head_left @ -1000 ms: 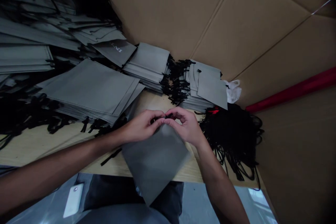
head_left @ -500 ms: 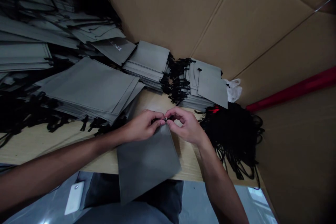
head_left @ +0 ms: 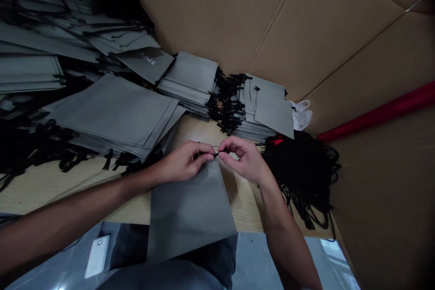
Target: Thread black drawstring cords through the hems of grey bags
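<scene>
A grey fabric drawstring pouch (head_left: 192, 213) hangs over the front edge of the table, its upper end under my fingers. My left hand (head_left: 188, 161) is closed at the pouch's top corner, thumb and fingers pinching a black cord (head_left: 216, 154) there. Close beside it, my right hand (head_left: 243, 158) pinches the same cord between thumb and forefinger. A short length of cord shows between the two hands. The exact shape of the cord inside my fingers is hidden.
Grey pouches with black cords lie in a large pile (head_left: 112, 108) at left. Two smaller stacks (head_left: 193, 72) stand by the cardboard wall (head_left: 238, 18). A heap of black cords (head_left: 302, 172) lies at right, near a white plastic bag (head_left: 302, 115). A red strip (head_left: 377, 111) crosses the cardboard.
My right hand has moved slightly to the right, away from my left hand, and more cord shows between them. The pouch's lower end has shifted a little.
</scene>
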Motion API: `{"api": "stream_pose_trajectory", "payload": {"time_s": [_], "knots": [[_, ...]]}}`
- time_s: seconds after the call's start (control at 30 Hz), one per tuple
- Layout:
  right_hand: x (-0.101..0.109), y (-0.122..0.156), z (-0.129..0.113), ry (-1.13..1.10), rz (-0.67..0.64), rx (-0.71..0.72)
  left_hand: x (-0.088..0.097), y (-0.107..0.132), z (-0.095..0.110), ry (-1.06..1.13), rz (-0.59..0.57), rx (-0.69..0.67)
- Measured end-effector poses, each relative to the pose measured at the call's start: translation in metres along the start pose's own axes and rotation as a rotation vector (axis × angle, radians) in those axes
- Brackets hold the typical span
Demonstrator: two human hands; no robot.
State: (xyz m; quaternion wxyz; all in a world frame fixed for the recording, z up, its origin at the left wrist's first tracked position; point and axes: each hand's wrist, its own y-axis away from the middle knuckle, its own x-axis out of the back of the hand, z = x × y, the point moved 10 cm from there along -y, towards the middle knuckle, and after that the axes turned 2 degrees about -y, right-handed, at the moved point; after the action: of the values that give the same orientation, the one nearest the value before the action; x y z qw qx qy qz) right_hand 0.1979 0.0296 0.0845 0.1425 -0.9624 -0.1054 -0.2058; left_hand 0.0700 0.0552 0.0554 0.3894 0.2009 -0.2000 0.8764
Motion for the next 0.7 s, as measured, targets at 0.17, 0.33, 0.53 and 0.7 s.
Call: {"api": "stream_pose_trajectory", "payload": {"time_s": [0.17, 0.33, 0.53, 0.7], "knots": [[0.002, 0.001, 0.000, -0.026, 0.037, 0.013, 0.004, -0.001, -0.009, -0.015, 0.038, 0.044], [0.006, 0.001, -0.001, -0.022, 0.099, 0.043, 0.005, -0.001, -0.013, 0.064, 0.074, 0.074], [0.004, 0.001, 0.001, 0.013, 0.148, 0.067, 0.011, 0.003, -0.009, 0.292, 0.237, 0.000], [0.005, 0.004, -0.008, 0.123, 0.192, 0.115, 0.024, 0.008, 0.002, 0.205, 0.335, -0.048]]}}
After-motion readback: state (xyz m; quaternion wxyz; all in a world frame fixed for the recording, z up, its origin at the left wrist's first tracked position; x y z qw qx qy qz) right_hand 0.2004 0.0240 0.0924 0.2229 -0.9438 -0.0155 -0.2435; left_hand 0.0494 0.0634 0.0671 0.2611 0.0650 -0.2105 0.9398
